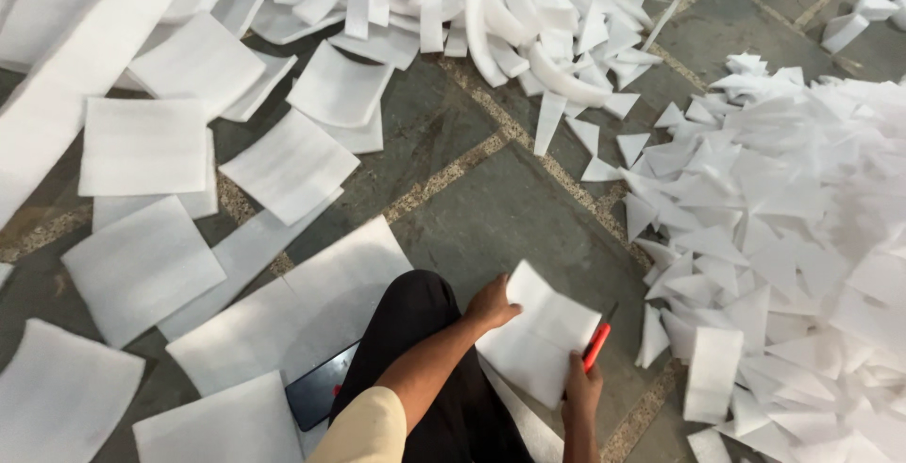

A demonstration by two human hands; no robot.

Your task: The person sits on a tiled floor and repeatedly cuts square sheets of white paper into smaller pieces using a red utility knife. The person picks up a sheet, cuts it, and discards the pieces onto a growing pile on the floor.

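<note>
Seen from above, low centre of the frame: a white foam sheet [536, 336], roughly square, held tilted over the grey stone floor [510, 208]. Left hand [491, 305] closed on the sheet's upper left edge, thumb on top and fingers curled under it. Right hand [582, 389] at the sheet's lower right edge, wrapped around the red handle of a cutter [596, 343], its dark blade pointing up along the sheet's right side. Whether the blade touched the foam could not be told.

Just left of the hands, a knee in black trousers [415, 331], with a pale yellow sleeve [363, 430] at the bottom edge. Beside the knee, lower left, a flat dark object with a small red part [316, 389], lying partly on larger foam sheets.

Across the left half of the frame, square foam sheets [142, 147] scattered flat and overlapping. Along the top centre, a pile of long foam strips [472, 10]. Filling the right side, a heap of white triangular foam offcuts [783, 236], just beside the cutter hand.
</note>
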